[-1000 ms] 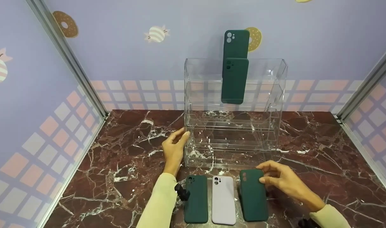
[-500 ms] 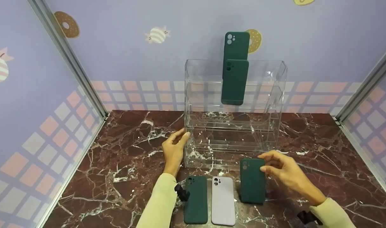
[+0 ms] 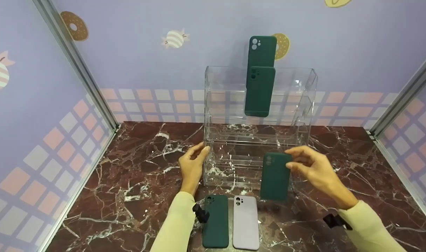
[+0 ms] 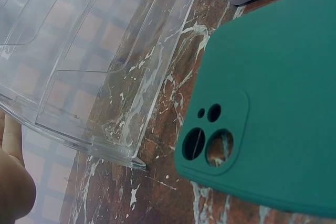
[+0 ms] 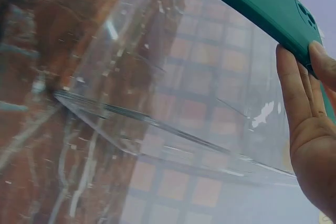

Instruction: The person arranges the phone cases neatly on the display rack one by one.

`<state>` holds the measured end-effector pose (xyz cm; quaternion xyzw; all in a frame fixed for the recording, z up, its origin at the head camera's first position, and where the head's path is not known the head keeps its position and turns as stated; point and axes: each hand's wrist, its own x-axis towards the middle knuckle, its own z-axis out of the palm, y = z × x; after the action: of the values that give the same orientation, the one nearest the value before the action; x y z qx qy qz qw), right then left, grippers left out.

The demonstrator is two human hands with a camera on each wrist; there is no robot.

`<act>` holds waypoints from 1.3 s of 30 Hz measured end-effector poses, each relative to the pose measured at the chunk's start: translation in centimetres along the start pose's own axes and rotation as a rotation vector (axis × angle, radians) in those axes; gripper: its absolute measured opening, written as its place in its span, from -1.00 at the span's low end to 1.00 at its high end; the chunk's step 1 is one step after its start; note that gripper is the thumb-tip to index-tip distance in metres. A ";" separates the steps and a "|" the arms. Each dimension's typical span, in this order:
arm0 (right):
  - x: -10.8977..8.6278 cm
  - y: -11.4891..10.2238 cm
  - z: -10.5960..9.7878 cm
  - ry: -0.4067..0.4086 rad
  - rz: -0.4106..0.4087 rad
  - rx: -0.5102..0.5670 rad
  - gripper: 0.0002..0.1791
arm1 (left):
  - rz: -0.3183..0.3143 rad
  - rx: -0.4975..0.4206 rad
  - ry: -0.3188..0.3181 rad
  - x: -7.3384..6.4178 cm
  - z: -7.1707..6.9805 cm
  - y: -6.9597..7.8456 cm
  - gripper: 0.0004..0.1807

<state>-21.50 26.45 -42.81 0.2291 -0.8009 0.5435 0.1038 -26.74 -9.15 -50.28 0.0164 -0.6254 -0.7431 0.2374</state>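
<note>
My right hand (image 3: 312, 168) pinches a dark green phone case (image 3: 276, 176) by its upper right edge. That case hangs upright before the lower front of a clear acrylic rack (image 3: 216, 157). In the right wrist view, thumb and fingers grip the green case (image 5: 262, 9) near its camera cutouts. My left hand (image 3: 192, 164) holds the rack's left side, thumb toward the front. Its fingers (image 4: 11, 142) show at the rack's side in the left wrist view, partly out of frame. Another green case (image 3: 216, 222) and a pale lilac case (image 3: 246, 224) lie side by side in front.
Two green cases stand in the rack's upper tiers, a rear case (image 3: 263, 50) and a front case (image 3: 260, 92) that overlaps it. A marble-patterned table (image 3: 129, 196) lies beneath, with a patterned purple wall (image 3: 146, 63) behind the rack and panels at both sides.
My right hand has lifted the green case from the row at the front and carried it up and away toward the rack. The left hand stays at the rack's side.
</note>
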 end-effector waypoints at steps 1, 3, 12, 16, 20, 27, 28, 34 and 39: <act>0.4 -0.1 -0.1 0.008 -0.007 0.004 -0.60 | -0.001 -0.006 0.000 0.0 0.0 0.0 -0.70; 1.1 -0.4 -0.3 0.027 -0.020 -0.002 -0.60 | -0.006 -0.008 -0.001 0.0 0.0 0.0 -0.69; 4.0 -2.1 -1.7 0.087 -0.043 -0.025 -0.61 | 0.008 -0.024 0.004 0.1 0.1 -0.1 -0.71; 5.3 -2.7 -2.1 0.104 -0.054 -0.039 -0.62 | 0.012 -0.043 0.004 0.1 0.2 -0.1 -0.72; 6.5 -3.4 -2.5 0.114 -0.056 -0.051 -0.64 | 0.019 -0.021 0.011 0.1 0.2 0.0 -0.72; 8.6 -4.5 -3.0 0.134 -0.063 0.012 -0.63 | -0.004 -0.003 0.007 -0.2 0.0 0.1 -0.71; 8.9 -4.7 -3.0 0.139 -0.066 0.022 -0.63 | -0.006 -0.006 0.003 -0.2 0.0 0.1 -0.71; 10.8 -5.5 -3.1 0.173 -0.097 0.088 -0.62 | 0.001 -0.011 -0.001 -0.1 0.0 0.1 -0.70; 12.1 -5.8 -3.0 0.182 -0.122 0.120 -0.62 | 0.009 -0.005 0.010 0.0 0.1 0.1 -0.71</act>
<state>-29.56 24.34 -31.83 0.2330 -0.7386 0.6017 0.1952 -26.71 -9.02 -50.18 0.0169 -0.6223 -0.7436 0.2440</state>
